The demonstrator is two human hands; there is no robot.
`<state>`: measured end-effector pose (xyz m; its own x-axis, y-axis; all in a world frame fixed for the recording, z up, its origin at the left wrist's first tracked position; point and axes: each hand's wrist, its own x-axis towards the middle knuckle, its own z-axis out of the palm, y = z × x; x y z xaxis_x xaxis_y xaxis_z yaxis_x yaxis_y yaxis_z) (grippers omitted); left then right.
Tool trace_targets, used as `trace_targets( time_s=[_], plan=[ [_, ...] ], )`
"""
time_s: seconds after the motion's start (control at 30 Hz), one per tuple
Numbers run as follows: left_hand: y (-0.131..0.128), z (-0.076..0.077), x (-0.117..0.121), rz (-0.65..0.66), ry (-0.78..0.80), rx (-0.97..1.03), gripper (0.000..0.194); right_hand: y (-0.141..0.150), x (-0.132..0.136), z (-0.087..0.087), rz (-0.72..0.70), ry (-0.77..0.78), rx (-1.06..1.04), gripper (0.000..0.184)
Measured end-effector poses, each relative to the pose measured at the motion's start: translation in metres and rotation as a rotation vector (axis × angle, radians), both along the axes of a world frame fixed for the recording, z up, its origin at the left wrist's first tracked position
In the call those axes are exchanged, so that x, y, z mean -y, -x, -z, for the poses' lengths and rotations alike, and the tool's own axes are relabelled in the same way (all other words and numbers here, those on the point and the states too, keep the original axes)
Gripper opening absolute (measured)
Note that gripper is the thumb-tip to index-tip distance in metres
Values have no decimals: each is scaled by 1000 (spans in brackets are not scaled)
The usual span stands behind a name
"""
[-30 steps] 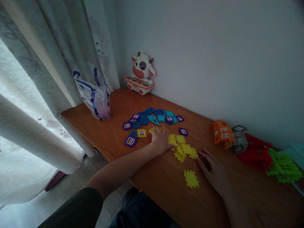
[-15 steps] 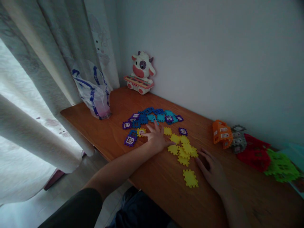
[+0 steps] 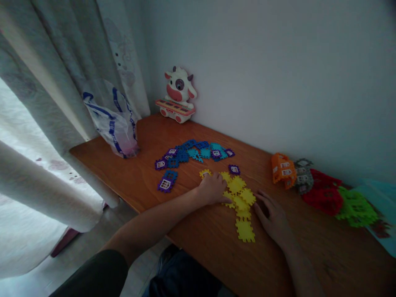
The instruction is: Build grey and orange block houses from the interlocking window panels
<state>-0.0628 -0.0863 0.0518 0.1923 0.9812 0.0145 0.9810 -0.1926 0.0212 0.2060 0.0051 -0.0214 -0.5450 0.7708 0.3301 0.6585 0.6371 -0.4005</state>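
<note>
A pile of yellow interlocking plastic tiles [image 3: 239,192] lies on the wooden table [image 3: 309,251]. My left hand [image 3: 213,189] rests palm down on the pile's left side. Its fingers are bent together over a yellow window tile [image 3: 204,173] at its fingertips. My right hand [image 3: 272,214] lies flat on the table just right of the pile, fingers stretched out and touching its edge. One larger yellow tile [image 3: 245,230] sits at the near end of the pile, by my right thumb.
Blue and purple tiles [image 3: 192,153] are spread behind the yellow pile. Built orange [image 3: 282,169], grey [image 3: 302,176], red [image 3: 321,192] and green [image 3: 355,206] tile pieces stand at right. A cow toy piano [image 3: 177,95], a plastic bag [image 3: 113,123] and curtains [image 3: 46,123] are at left.
My left hand reached out to the yellow window tile near the purple ones and drew it back right to the yellow pile. The yellow tiles now lie closer together. My right hand stayed.
</note>
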Motion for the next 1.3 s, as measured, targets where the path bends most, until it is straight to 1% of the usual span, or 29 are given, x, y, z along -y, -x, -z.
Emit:
trace_targets(
  time_s=[0.1,0.17,0.23,0.3,0.37,0.43,0.47,0.53,0.6,0.73,0.8,0.87,0.93,1.0,1.07,1.1,1.13,1.2,1.23,1.27,1.3],
  plan=[
    [0,7,-4,140,-82,2,61,-2,1,2,13,-1,-51,42],
    [-1,13,-7,274,-134,35,54,-3,3,1,29,8,-80,46],
    [-5,19,-9,377,-155,84,49,-2,5,-2,33,21,-106,48],
    [-9,23,-9,433,-166,152,45,1,7,-6,27,37,-123,50],
    [-14,27,-10,480,-173,257,42,4,9,-10,52,33,-167,51],
    [-16,30,-10,520,-172,396,38,7,9,-12,85,37,-210,46],
    [-16,32,-11,527,-175,470,36,8,9,-13,103,39,-227,43],
    [-14,36,-16,488,-215,579,35,10,10,-13,142,38,-261,40],
    [-10,39,-25,426,-261,610,35,11,12,-13,171,36,-285,39],
    [0,46,-47,336,-265,508,44,14,16,-17,142,34,-256,36],
    [1,51,-55,223,-231,434,48,15,17,-19,125,18,-237,35],
    [1,56,-58,77,-226,351,49,16,17,-21,108,8,-229,36],
    [2,60,-57,-39,-274,326,48,15,17,-23,101,5,-231,38],
    [4,61,-56,-85,-348,376,45,15,18,-24,103,4,-238,38],
    [8,58,-53,-55,-385,440,42,14,20,-25,106,8,-245,36],
    [9,56,-50,-4,-372,457,41,14,21,-26,103,11,-243,34],
    [10,54,-48,78,-337,464,40,14,23,-27,97,14,-234,35],
    [9,50,-42,260,-242,437,38,14,26,-28,69,17,-193,49],
    [7,49,-39,316,-217,418,39,14,26,-28,53,15,-167,55],
    [6,49,-36,344,-201,405,40,14,26,-27,41,12,-148,55],
    [4,49,-35,350,-196,406,40,14,26,-26,35,8,-138,50]
  ],
)
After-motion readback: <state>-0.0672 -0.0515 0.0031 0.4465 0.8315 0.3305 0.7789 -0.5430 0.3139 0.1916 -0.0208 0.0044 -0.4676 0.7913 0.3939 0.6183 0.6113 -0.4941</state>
